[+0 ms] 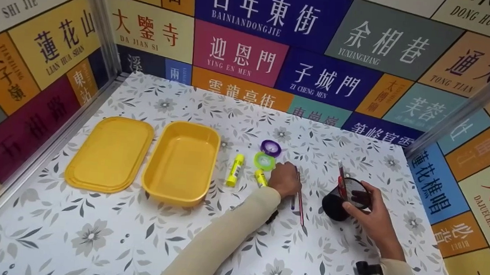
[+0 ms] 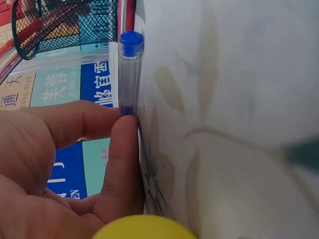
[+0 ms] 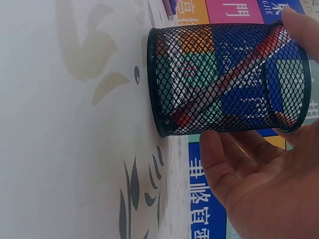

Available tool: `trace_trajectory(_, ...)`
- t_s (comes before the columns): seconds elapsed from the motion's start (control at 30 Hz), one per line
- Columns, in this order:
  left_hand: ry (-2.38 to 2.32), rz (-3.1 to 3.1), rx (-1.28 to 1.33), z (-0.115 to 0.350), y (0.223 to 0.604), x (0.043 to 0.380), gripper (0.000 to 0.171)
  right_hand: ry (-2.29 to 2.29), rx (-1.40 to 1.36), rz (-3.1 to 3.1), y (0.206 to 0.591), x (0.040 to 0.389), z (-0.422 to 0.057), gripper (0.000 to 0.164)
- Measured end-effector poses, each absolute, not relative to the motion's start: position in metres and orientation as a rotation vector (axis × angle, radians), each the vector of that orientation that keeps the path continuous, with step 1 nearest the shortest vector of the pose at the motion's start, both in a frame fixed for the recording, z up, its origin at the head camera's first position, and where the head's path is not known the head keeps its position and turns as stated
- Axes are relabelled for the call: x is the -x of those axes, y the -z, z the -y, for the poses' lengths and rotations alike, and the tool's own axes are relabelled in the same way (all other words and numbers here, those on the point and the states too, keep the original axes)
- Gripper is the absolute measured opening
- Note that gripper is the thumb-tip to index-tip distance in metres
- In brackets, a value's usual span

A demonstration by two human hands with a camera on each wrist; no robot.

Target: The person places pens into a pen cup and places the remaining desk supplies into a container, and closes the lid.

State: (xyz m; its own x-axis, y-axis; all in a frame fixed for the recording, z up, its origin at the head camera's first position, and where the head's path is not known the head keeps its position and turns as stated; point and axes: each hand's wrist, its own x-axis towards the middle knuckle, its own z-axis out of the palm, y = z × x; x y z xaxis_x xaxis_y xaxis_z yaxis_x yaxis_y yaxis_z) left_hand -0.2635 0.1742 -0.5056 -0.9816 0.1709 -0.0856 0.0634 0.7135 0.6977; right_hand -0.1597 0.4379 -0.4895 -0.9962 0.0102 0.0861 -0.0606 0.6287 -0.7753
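My left hand (image 1: 286,179) pinches a clear pen with a blue end (image 2: 130,74) between thumb and finger, low against the tabletop. Alongside that pen lies a thin dark-red paintbrush (image 1: 301,204). A black mesh pen cup (image 3: 199,45) stands upright on the table in the grip of my right hand (image 1: 373,217), its thumb and fingers at the two sides near the rim. Inside the cup a red pen (image 3: 224,85) leans at a slant. Close to my left hand is a yellow glue stick (image 1: 260,178), partly covered by it.
Another yellow glue stick (image 1: 235,170) lies further left. Purple tape (image 1: 271,148) and green tape (image 1: 264,161) sit behind my left hand. On the left are an open yellow box (image 1: 179,197) and its yellow lid (image 1: 109,154). Printed panels (image 1: 275,10) wall the table's back and sides.
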Motion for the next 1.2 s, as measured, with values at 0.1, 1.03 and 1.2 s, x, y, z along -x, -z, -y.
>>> trace_trajectory(0.1, -1.163, -2.745, -0.168, -0.172, 0.503, 0.264, 0.012, -1.312, -0.047, 2.757, 0.489, 0.16, -0.438, 0.082)
trace_trajectory(1.03, -1.603, -2.362, 0.036, -0.155, 0.51, 0.276, 0.017, -1.32, -0.062, 2.752, 0.49, 0.159, -0.436, 0.081)
trace_trajectory(1.2, -1.72, -2.247, 0.072, -0.153, 0.495, 0.264, 0.044, -1.324, -0.052, 2.759, 0.489, 0.158, -0.437, 0.082)
